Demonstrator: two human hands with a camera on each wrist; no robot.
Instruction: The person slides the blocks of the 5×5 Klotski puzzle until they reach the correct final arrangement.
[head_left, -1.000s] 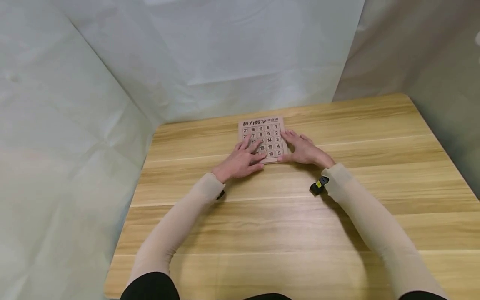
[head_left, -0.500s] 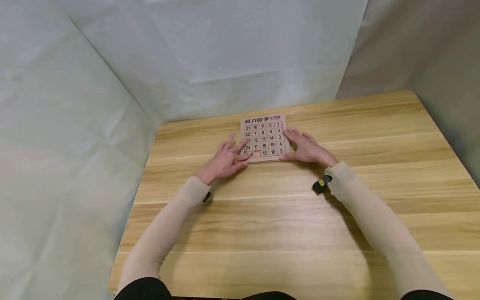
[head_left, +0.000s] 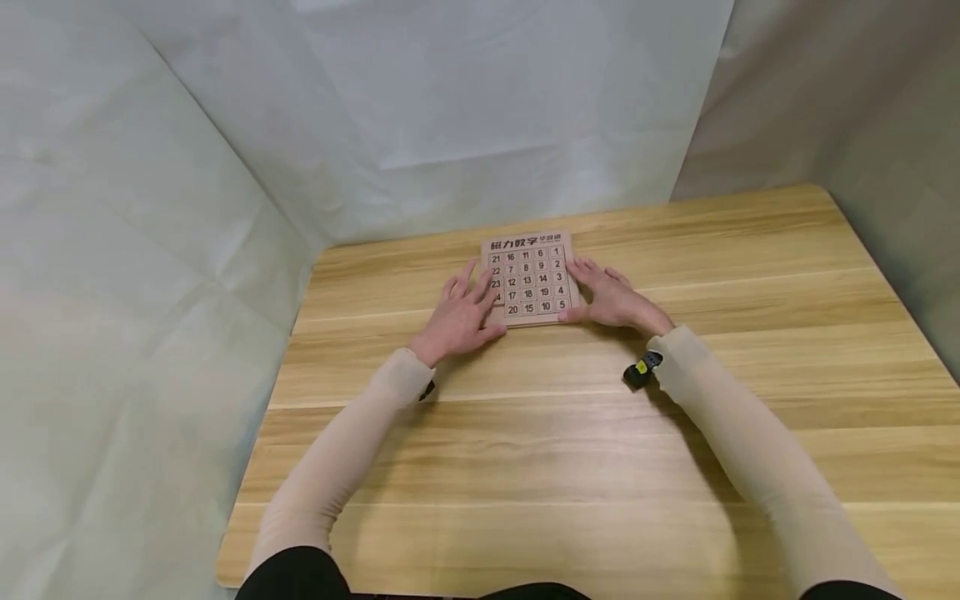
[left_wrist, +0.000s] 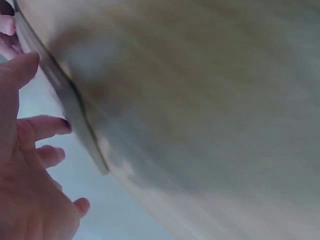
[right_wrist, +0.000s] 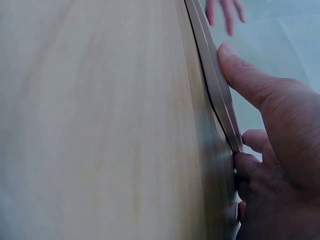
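A small wooden sliding number puzzle lies flat near the far middle of the wooden table. My left hand lies flat at its left edge, fingers straight and spread, fingertips touching the left column of tiles. Resting against the right edge is my right hand, fingers extended along the side and thumb at the near right corner. In the left wrist view the board shows as a thin slab beside my left hand. The right wrist view has my thumb pressing the board's edge.
Pale sheets hang behind the table and on both sides. A black wrist-worn device with a yellow spot sits under the right sleeve. The table's left edge runs close to my left forearm.
My left hand has slid from the middle tiles to the board's left edge, uncovering more numbers. The 20 tile now sits beside the 15. The right hand has stayed put.
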